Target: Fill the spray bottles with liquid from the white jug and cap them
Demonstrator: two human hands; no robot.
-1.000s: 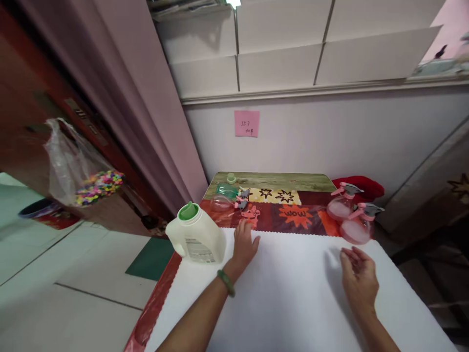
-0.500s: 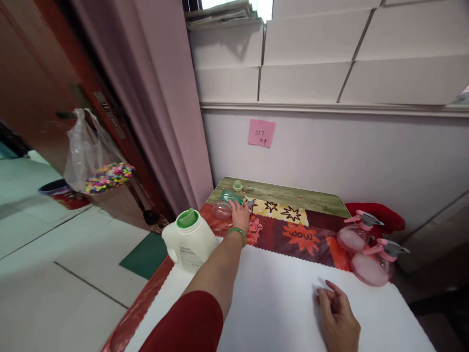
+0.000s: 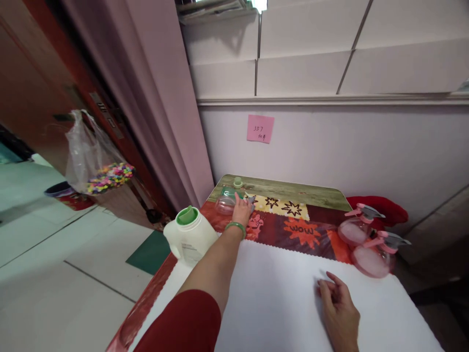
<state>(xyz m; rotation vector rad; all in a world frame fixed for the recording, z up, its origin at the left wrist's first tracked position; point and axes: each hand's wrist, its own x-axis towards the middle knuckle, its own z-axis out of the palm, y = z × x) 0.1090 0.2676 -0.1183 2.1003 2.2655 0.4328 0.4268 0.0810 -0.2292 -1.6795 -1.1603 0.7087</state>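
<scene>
My left hand (image 3: 241,210) reaches across the table to its far left corner and closes on the neck of a clear pink spray bottle (image 3: 224,205) lying on its side. A green-tinted bottle (image 3: 228,192) lies just behind it. A green bangle sits on that wrist. My right hand (image 3: 339,310) rests on the white foam sheet (image 3: 286,293), fingers loosely spread, holding nothing. A white jug with a green cap (image 3: 189,234) stands at the sheet's left corner.
Two upright pink spray bottles (image 3: 351,227) (image 3: 375,255) stand at the right edge beside a red cloth (image 3: 384,210). A small green cap (image 3: 238,182) lies on the wooden table end. A patterned red cloth (image 3: 300,230) covers the table. A plastic bag of coloured beads (image 3: 97,168) hangs at left.
My left arm stretched forward from the white sheet to the lying bottles and took hold of the pink one. My right hand drew back slightly on the sheet.
</scene>
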